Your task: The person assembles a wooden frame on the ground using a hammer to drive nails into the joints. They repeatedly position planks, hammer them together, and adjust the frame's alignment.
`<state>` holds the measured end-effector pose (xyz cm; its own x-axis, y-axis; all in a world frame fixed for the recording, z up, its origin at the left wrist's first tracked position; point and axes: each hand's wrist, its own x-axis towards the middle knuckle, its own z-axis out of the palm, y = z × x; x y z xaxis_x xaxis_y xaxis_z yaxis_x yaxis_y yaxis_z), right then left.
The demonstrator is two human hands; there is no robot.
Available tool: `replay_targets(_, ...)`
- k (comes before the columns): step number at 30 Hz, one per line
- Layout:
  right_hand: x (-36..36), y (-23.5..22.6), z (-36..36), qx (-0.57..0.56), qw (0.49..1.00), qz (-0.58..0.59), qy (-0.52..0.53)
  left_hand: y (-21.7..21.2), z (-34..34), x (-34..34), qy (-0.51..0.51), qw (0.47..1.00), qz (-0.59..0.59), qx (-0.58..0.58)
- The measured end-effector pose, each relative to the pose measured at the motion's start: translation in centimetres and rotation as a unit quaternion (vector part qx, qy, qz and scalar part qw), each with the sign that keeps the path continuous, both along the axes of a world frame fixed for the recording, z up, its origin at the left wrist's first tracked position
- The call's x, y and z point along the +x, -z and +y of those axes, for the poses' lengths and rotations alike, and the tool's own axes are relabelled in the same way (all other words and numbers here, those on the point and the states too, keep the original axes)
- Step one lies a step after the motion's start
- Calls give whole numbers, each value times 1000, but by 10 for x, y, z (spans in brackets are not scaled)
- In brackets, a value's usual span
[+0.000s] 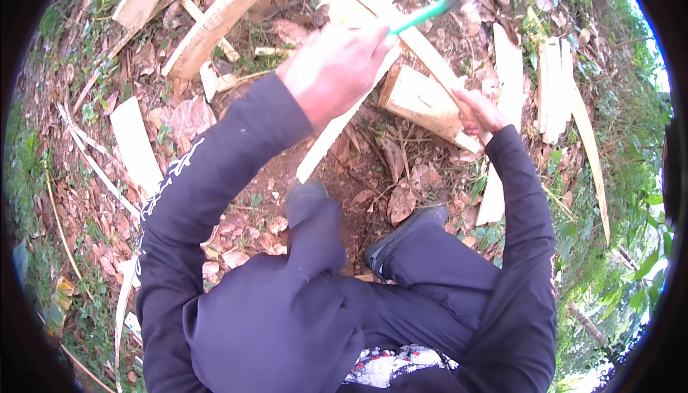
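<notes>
My left hand (337,70) is closed around a slim green-handled tool (423,16), raised at the upper middle. The tool's dark far end is blurred, so its kind is unclear. To the right, my right hand (481,112) grips the lower end of a long, narrow wooden strip (433,63) that slants up to the left. Under this strip lies a thick wooden block (423,102), close to my right hand. Another pale strip (337,138) runs from beneath my left hand down to my shoe (307,199).
Thick curved wood pieces (222,20) lie at the upper left, and a pale board (136,145) below them. More split boards (552,88) lie on the right. Dry leaves (401,199) cover the soil between my feet. Green plants (631,242) grow along the right edge.
</notes>
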<state>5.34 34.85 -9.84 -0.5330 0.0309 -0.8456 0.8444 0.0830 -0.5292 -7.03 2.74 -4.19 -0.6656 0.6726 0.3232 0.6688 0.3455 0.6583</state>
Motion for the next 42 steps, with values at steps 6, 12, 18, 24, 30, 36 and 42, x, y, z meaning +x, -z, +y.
replay_targets(6, 6, 1, -6, 0, 999, -13, 30, 10, -8, 22, -14, 997, -40, 61)
replay_targets(12, 5, -1, 2, -11, 1000, -30, 2, -27, -2, 21, -60, 988, -116, 83)
replay_targets(18, 0, -8, -2, -30, 999, -40, 4, 11, -2, 1, 3, 989, -82, -121)
replay_targets(24, 1, -5, -9, -18, 1000, -21, 3, 28, -8, 16, 13, 997, 19, -67)
replay_targets(30, 12, -5, -4, -23, 997, -48, 51, -41, 18, -1, -8, 1000, -6, 15)
replay_targets(36, 8, 3, -6, -19, 998, -55, 18, 23, -6, 2, 144, 943, 156, -255)
replay_targets(42, 14, -2, -16, 1, 999, -32, 37, -10, 2, 21, -2, 991, -77, -113)
